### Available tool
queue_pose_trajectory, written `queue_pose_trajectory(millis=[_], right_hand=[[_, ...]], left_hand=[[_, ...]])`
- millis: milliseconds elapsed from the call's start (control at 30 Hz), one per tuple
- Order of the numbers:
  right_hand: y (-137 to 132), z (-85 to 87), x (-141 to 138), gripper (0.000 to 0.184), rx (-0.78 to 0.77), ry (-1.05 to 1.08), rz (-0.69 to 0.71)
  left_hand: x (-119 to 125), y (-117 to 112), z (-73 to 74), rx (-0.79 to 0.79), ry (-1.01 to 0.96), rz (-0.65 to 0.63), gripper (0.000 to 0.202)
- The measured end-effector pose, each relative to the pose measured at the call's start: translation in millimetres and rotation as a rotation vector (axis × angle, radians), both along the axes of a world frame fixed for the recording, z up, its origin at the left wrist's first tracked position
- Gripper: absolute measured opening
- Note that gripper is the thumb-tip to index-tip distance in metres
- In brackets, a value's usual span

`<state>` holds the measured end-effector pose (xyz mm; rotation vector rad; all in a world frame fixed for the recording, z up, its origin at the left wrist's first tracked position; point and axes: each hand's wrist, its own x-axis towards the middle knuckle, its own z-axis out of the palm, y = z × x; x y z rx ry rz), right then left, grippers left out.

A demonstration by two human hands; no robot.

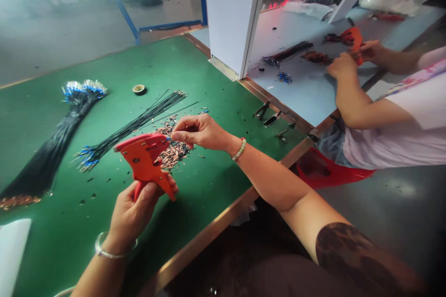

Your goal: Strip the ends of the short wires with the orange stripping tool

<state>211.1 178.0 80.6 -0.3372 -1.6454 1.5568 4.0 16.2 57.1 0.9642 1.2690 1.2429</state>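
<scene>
**Left hand** (134, 211): closed around the grip of a red-orange pistol-grip wire-stripping tool (144, 160); the tool is held up clear of the desk, its front end angled toward the other hand.

**Right hand** (198, 132): narrowly pinched at the fingertips beside the tool's front end; whether a thin wire is held there cannot be told.

**Work materials:** a loose heap of copper-coloured crimp terminals (172, 148) and a bundle of thin black wires with blue-tipped ends (135, 125) are laid directly beneath the hands, seemingly for easy reach. A larger black wire bundle (52, 158) is set further left.

**Desk:** the green-topped desk (216, 171) also carries a small roll of tape (139, 89).

**Neighbouring station:** a co-worker's hand (342, 66) is seen at a pale blue desk (296, 97), beside a second orange tool (356, 39).
</scene>
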Motion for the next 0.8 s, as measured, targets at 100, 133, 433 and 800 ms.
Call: queue_pose_trajectory(millis=[100,133,433,800], right_hand=[[1.8,-0.7,1.3,0.049,0.004,-0.002,0.019],[2.4,-1.1,1.8,0.048,0.008,-0.006,0.026],[5.8,-2.3,4.1,0.047,0.031,-0.013,0.054],[5.4,0.2,4.8,0.054,0.017,-0.06,0.04]], left_hand=[[-0.6,-0.1,-0.8,-0.023,0.008,0.011,0.048],[-0.7,-0.1,-0.8,-0.027,0.01,0.016,0.05],[-2.9,0.7,-5.7,-0.034,0.033,0.02,0.046],[-3.3,-0.9,-6.7,0.031,0.085,-0.048,0.038]])
